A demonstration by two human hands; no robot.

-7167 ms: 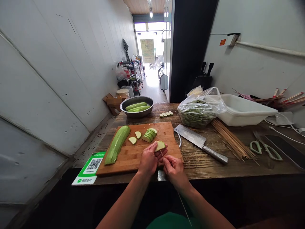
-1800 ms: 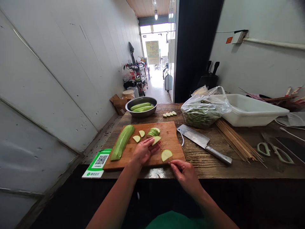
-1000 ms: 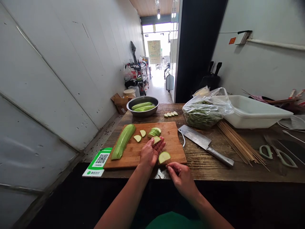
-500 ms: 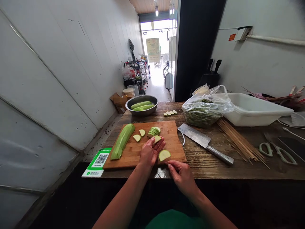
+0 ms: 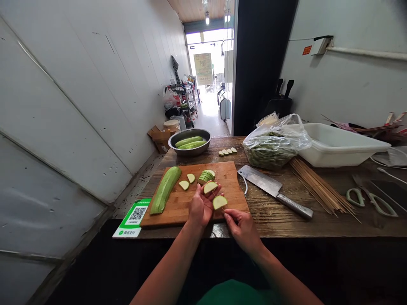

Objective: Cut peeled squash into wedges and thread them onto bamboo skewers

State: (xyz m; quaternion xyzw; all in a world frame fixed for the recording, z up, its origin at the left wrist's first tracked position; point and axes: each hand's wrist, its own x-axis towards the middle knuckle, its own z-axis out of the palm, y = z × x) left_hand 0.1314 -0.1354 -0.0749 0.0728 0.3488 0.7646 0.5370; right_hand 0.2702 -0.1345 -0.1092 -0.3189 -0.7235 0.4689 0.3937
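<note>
- The tabletop (image 5: 267,222), dark worn wood, spreads before me, its near edge close to my wrists.
- A board (image 5: 178,207) lies across the tabletop's near edge, under my left hand (image 5: 201,205).
- At far right, a white tub (image 5: 346,148) stands behind the sticks (image 5: 321,186), a loose bundle laid aslant.
- A clear bag (image 5: 273,146) of something green sits against the tub's left end.
- Beyond the board, a bowl (image 5: 190,153) holds two pale-green squash (image 5: 192,145).
- A cleaver (image 5: 273,189) rests flat just right of the board, handle toward me.
- One whole squash (image 5: 165,190) lies along the board's left side, a green-and-white card (image 5: 133,218) near its lower end.
- Scissors (image 5: 370,197) lie right of the sticks.
- My left fingers curve behind the far slice (image 5: 210,187), thumb at its left side; I cannot tell whether they pinch it.
- A stack (image 5: 206,177) of cut pieces leans just beyond that hand, with two loose slices (image 5: 183,185) to its left.
- The near slice (image 5: 219,202) hangs over my left palm, threaded on the skewer (image 5: 223,209).
- My right hand (image 5: 241,226) grips that thin skewer between thumb and fingers, just below the near slice.
</note>
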